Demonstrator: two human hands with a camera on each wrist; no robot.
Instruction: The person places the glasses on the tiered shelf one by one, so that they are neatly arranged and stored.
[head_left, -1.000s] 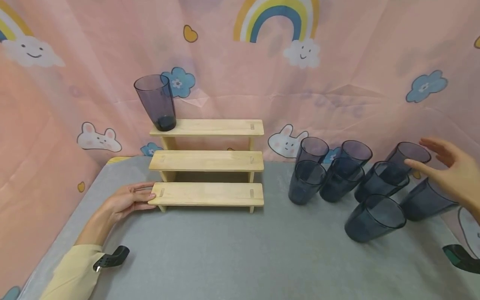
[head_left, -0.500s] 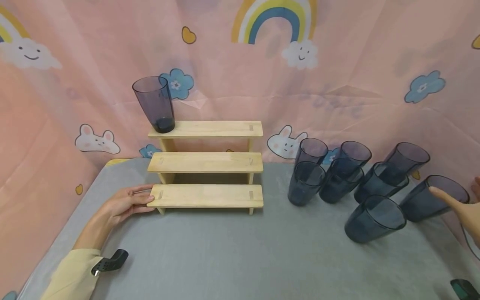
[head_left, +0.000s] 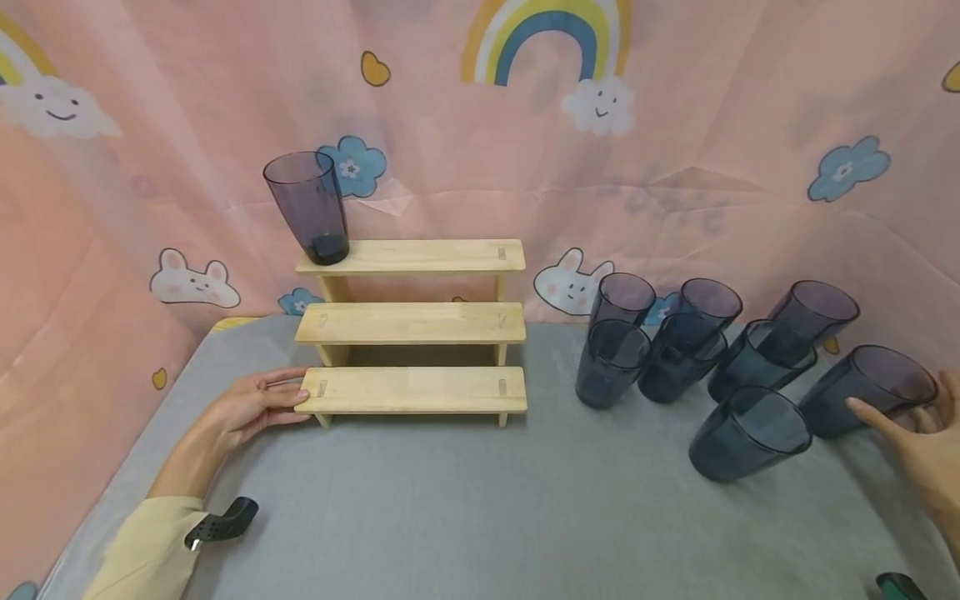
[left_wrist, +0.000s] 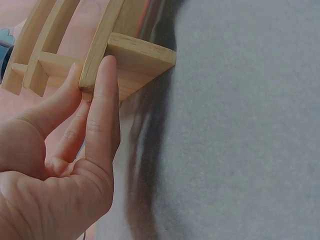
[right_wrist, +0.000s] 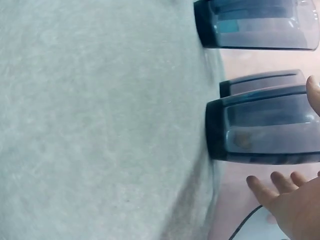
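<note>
Step in hand, by judgement: reach for the next cup to go onto the rack; grasp not yet made. Next move probably calls for closing fingers and thumb around the cup wall near the rim, lifting clear of the neighbouring cups without knocking them, then carrying across to a free shelf.

Nearest: right hand (head_left: 918,437) at the right edge of the grey table (head_left: 480,508), fingers spread and mostly straight, holding nothing. Index finger reaching along the near side of the rightmost tumbler (head_left: 870,392), thumb on its far side by the rim. Wrist view shows the same dark translucent tumbler (right_wrist: 260,130) between the thumb tip above and the fingers below, upright on the table; actual contact cannot be told.

Left hand (head_left: 255,404) flat on the table, fingers straight, fingertips (left_wrist: 105,75) pressing the left end of the bottom shelf (head_left: 411,392) of the wooden three-step rack (head_left: 411,325). Steadying it, not gripping.

Mid-distance: cluster of six more smoky tumblers (head_left: 675,350) to the right of the rack, close together, some touching. Front tumbler (head_left: 750,433) stands just beside the one being reached for.

Farther: one tumbler on the top shelf (head_left: 311,208), left end, upright. Middle and bottom shelves bare.

Behind: pink backdrop (head_left: 675,167) with rainbow, clouds, bunnies.
</note>
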